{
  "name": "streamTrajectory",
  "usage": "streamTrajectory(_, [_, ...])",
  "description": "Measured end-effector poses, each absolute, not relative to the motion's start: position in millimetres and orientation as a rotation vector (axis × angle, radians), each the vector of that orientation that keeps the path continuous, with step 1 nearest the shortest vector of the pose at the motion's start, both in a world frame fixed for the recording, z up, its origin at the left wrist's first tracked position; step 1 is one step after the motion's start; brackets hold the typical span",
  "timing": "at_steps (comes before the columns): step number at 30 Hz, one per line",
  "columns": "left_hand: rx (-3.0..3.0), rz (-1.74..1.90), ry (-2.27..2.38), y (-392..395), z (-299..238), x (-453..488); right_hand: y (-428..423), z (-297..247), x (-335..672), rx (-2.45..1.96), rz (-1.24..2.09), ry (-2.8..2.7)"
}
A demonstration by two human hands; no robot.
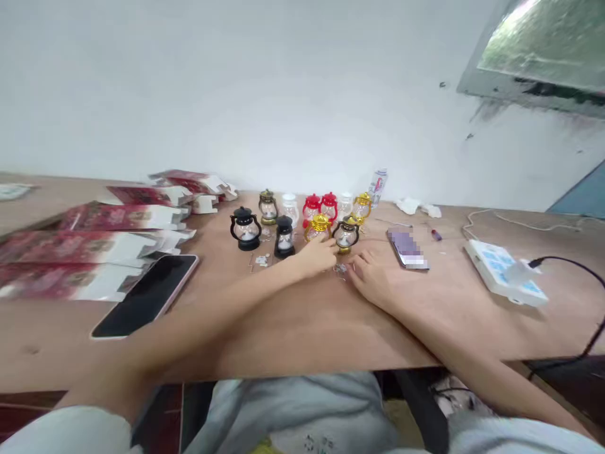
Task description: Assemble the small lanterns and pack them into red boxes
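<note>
Prob. adjusting dark-and-gold lantern (pixel 346 236), upright on table (pixel 302 331) just beyond L hand (pixel 317 255) and R hand (pixel 371 277), w/ fingers loosely bent on both, can't tell if gripping anything; next prob. calls for steadying lantern base w/ L fingertips.

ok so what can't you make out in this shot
All in the head view:
- lower part of the shiny gold lantern: hidden behind the left hand
- small pieces by the right hand: too small to identify
- print on the nearest red boxes: blurred, some ends cut off by the left edge
- screen of the right-hand phone: partly pixelated
- black cord: runs out past the right edge
</note>
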State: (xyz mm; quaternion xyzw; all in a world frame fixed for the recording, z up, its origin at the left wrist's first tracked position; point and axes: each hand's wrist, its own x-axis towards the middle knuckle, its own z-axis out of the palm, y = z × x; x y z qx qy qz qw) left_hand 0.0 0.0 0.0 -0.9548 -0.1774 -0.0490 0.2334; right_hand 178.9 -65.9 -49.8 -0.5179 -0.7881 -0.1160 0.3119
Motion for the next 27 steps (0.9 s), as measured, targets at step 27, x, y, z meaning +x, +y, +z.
streamTrajectory(27, [-2.467,-0.289,-0.105,-1.7,-7.3,-1.5,-65.5,-53.3,178.4,-1.347,-0.234,-2.052])
